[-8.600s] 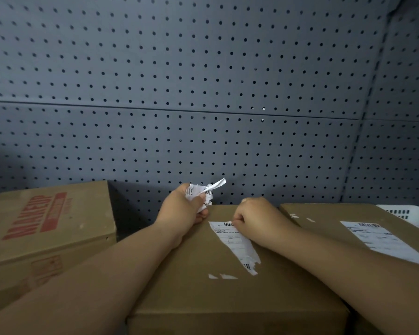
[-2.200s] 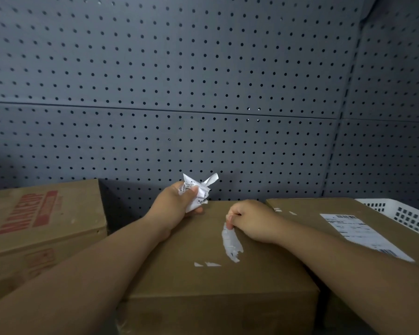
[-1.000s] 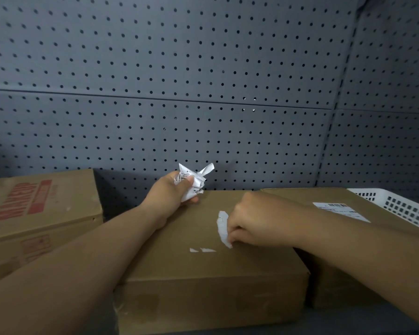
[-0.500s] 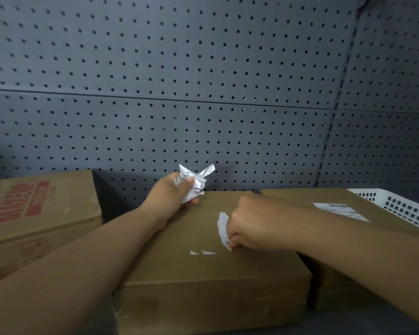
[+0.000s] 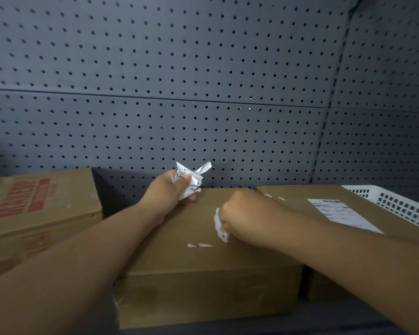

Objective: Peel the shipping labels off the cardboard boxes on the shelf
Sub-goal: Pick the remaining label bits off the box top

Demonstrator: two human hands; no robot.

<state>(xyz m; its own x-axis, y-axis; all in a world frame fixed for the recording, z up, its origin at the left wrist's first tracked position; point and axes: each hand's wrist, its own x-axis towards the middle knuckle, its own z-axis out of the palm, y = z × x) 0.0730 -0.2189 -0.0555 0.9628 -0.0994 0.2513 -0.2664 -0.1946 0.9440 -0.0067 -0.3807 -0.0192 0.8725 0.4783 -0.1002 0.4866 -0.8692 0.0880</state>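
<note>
A brown cardboard box (image 5: 179,267) stands in the middle of the shelf. A narrow white strip of torn label (image 5: 218,223) still clings to its top, with two small white scraps (image 5: 200,245) nearer the front edge. My right hand (image 5: 249,218) lies curled on the box top and its fingertips pinch the strip's right side. Over the box's far left corner, my left hand (image 5: 169,192) grips a crumpled wad of peeled label paper (image 5: 191,180). The box to the right (image 5: 300,197) carries a whole white shipping label (image 5: 341,213).
A taller cardboard box with red print (image 5: 39,201) stands at the left, with a dark gap between it and the middle box. A white perforated plastic basket (image 5: 402,204) sits at the far right. Grey pegboard (image 5: 203,93) closes off the back and right side.
The label on the middle box has shrunk from a large torn sheet to a thin strip. My right hand has slid down along it; the left hand keeps its wad in place.
</note>
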